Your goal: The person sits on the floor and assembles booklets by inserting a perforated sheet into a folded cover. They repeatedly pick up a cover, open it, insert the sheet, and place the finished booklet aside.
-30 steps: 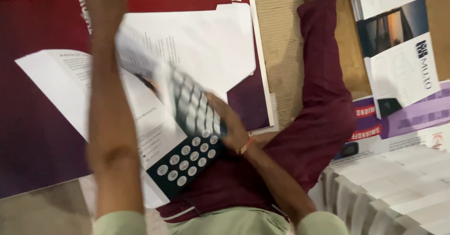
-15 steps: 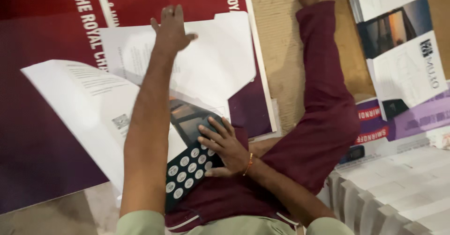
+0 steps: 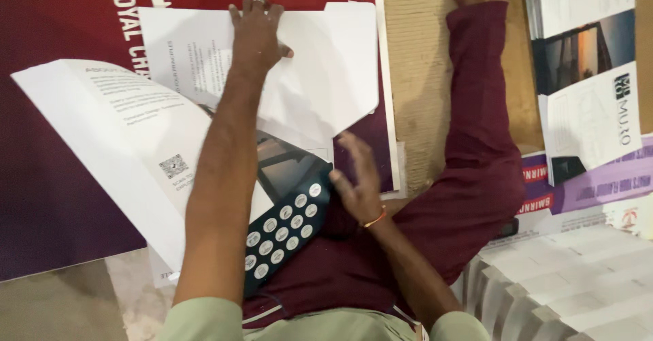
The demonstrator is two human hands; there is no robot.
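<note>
The left hand (image 3: pixel 257 31) lies flat, fingers spread, pressing the white folded paper sheet (image 3: pixel 320 69) onto the maroon printed board (image 3: pixel 68 177) on the floor. The right hand (image 3: pixel 357 184) hovers open, holding nothing, just beside the dark brochure with rows of white round dots (image 3: pixel 282 225), which rests on the maroon-trousered leg (image 3: pixel 476 143). Judged from this, firm palm pressure keeps the 1 sheet from sliding.

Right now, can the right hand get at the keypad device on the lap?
Probably yes. The right hand is open, hovering just beside the keypad device, with nothing between them. The left hand presses the white sheet farther off.
</note>
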